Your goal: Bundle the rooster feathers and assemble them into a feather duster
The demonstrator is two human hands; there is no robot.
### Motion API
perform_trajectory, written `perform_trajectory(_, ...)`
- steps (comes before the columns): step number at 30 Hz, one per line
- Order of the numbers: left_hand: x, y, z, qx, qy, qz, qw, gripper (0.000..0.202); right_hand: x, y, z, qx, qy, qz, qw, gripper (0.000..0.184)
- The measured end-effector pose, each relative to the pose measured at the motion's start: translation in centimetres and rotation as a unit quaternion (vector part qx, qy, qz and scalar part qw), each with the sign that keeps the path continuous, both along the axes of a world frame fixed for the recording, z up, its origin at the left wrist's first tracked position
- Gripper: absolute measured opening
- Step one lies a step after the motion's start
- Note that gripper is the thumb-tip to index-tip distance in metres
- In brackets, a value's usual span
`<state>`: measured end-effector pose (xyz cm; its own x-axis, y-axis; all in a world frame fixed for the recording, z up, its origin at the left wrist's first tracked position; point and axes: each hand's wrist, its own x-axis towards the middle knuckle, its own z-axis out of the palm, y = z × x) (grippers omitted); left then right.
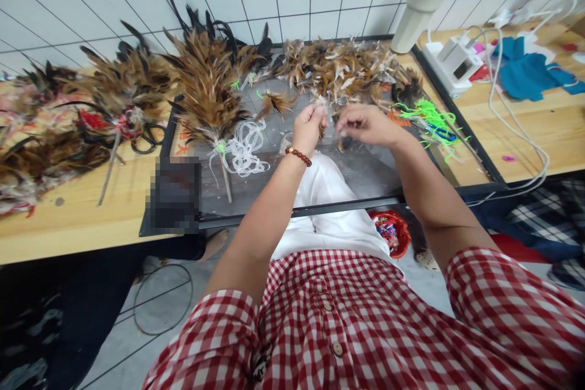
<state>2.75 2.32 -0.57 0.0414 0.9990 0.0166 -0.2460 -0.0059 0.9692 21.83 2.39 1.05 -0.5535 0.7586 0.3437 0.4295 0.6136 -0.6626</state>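
My left hand (pixel 311 125), with a dark red bead bracelet at its wrist, is closed on a small bunch of feathers (pixel 322 133); only a little brown shows below the fingers. To its right, a short gap away, my right hand (pixel 368 125) has its fingers bent together; whatever they pinch is too small to make out. Behind both hands lies a wide pile of brown and pale feathers (pixel 333 70). A small loose feather bunch (pixel 275 105) rests left of my left hand. Further left is a feather duster (pixel 205 91) on a stick, beside a tangle of clear cord (pixel 247 149).
Bright green strips (pixel 432 119) lie right of my hands. A pale bottle (pixel 418 12) and a white power strip (pixel 450 67) with cables stand at the back right. Scissors (pixel 148 139) and more feather bundles (pixel 123 79) lie left. A red basket (pixel 393 234) is below the table.
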Motion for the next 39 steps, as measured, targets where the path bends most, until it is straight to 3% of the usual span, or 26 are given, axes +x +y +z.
perform_trajectory(3, -0.3, 0.5, -0.3, -0.005, 0.000, 0.046, 0.999, 0.035, 0.8, -0.5, 1.0, -0.081, -0.086, 0.105, 0.987, 0.044)
perform_trajectory(7, -0.4, 0.5, -0.2, -0.011, 0.002, 0.060, 0.998, 0.035, 0.7, -0.7, 1.3, -0.072, -0.113, 0.118, 0.984, 0.047)
perform_trajectory(13, -0.2, 0.4, 0.1, -0.020, -0.009, 0.066, 0.998, 0.038, 0.3, -0.3, 0.5, -0.059, -0.091, 0.146, 0.983, 0.036)
perform_trajectory(18, -0.1, 0.2, 0.2, -0.030, -0.010, 0.060, 0.998, 0.038, -0.6, -0.7, 0.4, -0.154, 0.036, 0.058, 0.986, 0.043)
perform_trajectory(21, 0.1, 0.0, 0.2, -0.038, -0.004, 0.040, 0.998, 0.038, -1.7, -1.1, 0.6, -0.231, 0.182, -0.018, 0.956, 0.055)
perform_trajectory(23, 0.3, -0.3, 0.1, -0.044, 0.000, 0.023, 0.999, 0.037, -2.4, -1.2, 0.7, -0.245, 0.242, -0.051, 0.937, 0.058)
perform_trajectory(27, 0.7, -0.8, 0.1, -0.059, 0.004, -0.015, 0.998, 0.034, -3.1, -1.2, 0.5, -0.198, 0.278, -0.090, 0.936, 0.055)
perform_trajectory(34, 0.9, -1.8, 0.6, -0.035, 0.065, -0.059, 0.996, 0.031, -3.5, -0.7, -0.6, -0.118, 0.253, -0.154, 0.948, 0.044)
perform_trajectory(39, 1.1, -1.7, 0.4, -0.017, 0.051, -0.058, 0.997, 0.035, -3.4, -0.5, -0.8, -0.094, 0.229, -0.172, 0.953, 0.047)
